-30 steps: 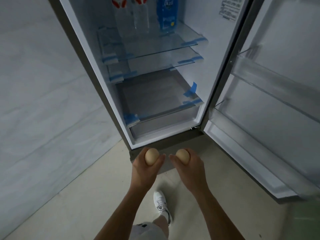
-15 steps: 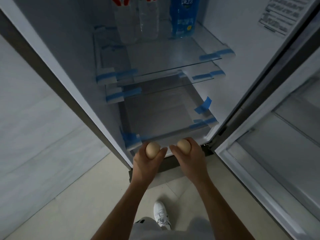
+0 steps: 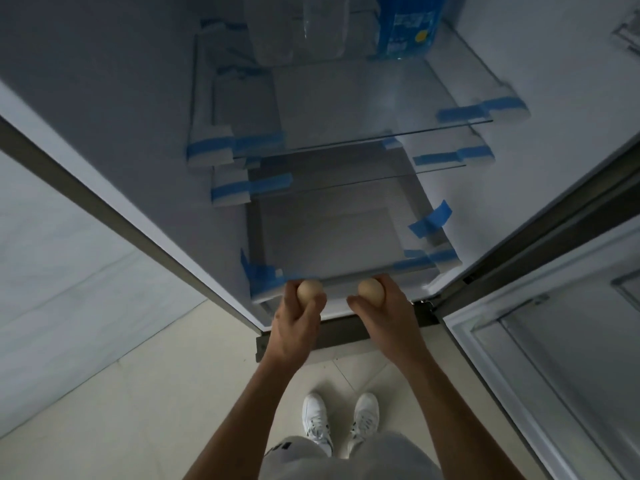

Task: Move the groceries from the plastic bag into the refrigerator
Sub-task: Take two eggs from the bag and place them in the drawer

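Both of your hands have carried their eggs forward since a second ago: they hung over the floor tiles short of the cabinet then, and now they sit at the front lip of the lowest glass shelf [image 3: 346, 244], low in the centre of the frame. You have also stepped in, so the open refrigerator [image 3: 145, 140] fills most of the view and both white sneakers [image 3: 341, 422] show at the bottom.

Your left hand [image 3: 298, 323] is curled around a tan, smooth-shelled egg [image 3: 309, 292], thumb on one side and fingers on the other, with the upper half of the shell showing. Your right hand [image 3: 384, 313] grips a second tan egg [image 3: 371, 291] the same way. The two eggs are near each other but apart, level with the shelf edge where strips of blue tape [image 3: 266, 271] hold it to the side supports.

Higher in the frame, two clear plastic bottles [image 3: 298, 29] and a blue-labelled bottle [image 3: 405, 26] stand on the top glass shelf [image 3: 346, 109]. The plastic bag is not in view.

My reading: you are about to set these eggs on the bottom shelf. Flat glass gives them nothing to stop a roll, so lay them down well back from the lip and let go only once each has settled.
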`<control>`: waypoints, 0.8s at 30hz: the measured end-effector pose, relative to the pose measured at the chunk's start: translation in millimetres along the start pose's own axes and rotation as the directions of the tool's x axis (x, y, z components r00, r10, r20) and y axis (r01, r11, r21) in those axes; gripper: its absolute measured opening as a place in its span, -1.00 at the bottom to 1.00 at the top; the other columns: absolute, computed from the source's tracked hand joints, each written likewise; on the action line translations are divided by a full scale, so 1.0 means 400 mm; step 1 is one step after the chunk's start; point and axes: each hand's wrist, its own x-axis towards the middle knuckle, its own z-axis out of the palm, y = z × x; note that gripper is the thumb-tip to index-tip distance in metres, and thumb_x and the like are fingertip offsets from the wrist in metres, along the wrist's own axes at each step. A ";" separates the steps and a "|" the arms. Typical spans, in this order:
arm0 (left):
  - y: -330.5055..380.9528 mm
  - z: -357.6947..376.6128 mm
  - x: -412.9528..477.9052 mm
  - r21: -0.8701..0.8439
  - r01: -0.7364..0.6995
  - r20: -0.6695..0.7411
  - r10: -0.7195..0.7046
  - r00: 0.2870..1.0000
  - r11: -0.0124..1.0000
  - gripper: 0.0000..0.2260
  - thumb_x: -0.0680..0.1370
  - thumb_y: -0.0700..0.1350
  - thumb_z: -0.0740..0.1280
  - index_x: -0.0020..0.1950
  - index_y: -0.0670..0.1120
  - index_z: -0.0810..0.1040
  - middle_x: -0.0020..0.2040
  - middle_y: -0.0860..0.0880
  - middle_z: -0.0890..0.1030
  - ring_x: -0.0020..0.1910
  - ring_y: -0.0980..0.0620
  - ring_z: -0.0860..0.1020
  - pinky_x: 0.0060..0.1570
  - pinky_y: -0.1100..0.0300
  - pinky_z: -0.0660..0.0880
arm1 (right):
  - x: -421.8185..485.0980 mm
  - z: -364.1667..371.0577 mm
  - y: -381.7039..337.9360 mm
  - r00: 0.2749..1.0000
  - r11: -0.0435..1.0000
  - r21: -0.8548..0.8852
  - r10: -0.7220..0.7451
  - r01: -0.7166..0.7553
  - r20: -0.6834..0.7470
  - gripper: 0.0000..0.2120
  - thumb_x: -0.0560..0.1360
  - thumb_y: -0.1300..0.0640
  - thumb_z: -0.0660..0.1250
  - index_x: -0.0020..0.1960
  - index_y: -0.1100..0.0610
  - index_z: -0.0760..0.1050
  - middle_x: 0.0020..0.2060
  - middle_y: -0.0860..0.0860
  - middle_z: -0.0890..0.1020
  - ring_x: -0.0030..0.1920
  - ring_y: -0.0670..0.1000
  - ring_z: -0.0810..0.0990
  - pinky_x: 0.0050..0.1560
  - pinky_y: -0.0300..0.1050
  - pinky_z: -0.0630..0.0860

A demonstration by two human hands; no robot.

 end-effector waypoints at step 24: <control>-0.097 0.050 0.301 0.529 0.017 -0.237 0.128 0.963 0.849 -0.58 0.42 0.13 0.49 0.12 -0.10 0.54 0.01 -0.05 0.53 -0.11 -0.03 0.54 -0.17 0.14 0.50 | 0.339 0.025 0.099 0.964 0.579 -0.790 -0.261 0.200 0.053 -0.46 0.54 -0.31 0.24 0.23 0.13 0.35 -0.19 0.01 0.67 -0.25 0.03 0.67 -0.22 -0.10 0.57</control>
